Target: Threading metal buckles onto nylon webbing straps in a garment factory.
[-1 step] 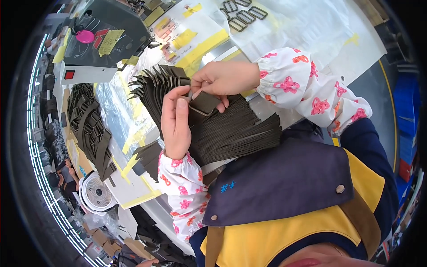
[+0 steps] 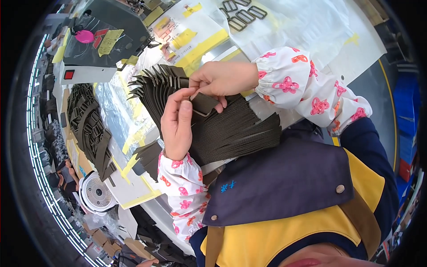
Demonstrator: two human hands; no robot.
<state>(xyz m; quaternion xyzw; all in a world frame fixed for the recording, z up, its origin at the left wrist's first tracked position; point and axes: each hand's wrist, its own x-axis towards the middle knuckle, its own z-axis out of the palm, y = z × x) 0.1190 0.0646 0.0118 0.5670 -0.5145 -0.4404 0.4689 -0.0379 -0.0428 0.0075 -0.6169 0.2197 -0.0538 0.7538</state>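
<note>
Both hands meet over a thick bundle of dark olive webbing straps (image 2: 231, 131). My left hand (image 2: 177, 127) pinches the near side of a dark rectangular slide buckle (image 2: 201, 114). From the other side my right hand (image 2: 224, 78) grips a webbing strap (image 2: 205, 103) that lies folded at this buckle. Fingers cover part of the buckle, so how the strap runs through it cannot be made out. Fanned strap ends (image 2: 153, 84) stand up just beyond my left hand.
Several loose buckles (image 2: 242, 18) lie on white sheeting at the far side. Straps with buckles attached (image 2: 89, 124) form a pile at the left. A grey machine (image 2: 106, 35) stands far left, and a white fan (image 2: 98, 191) sits by the table's left edge.
My fingers have shifted slightly at the buckle, and my left hand has edged a little to the right. The rest looks the same.
</note>
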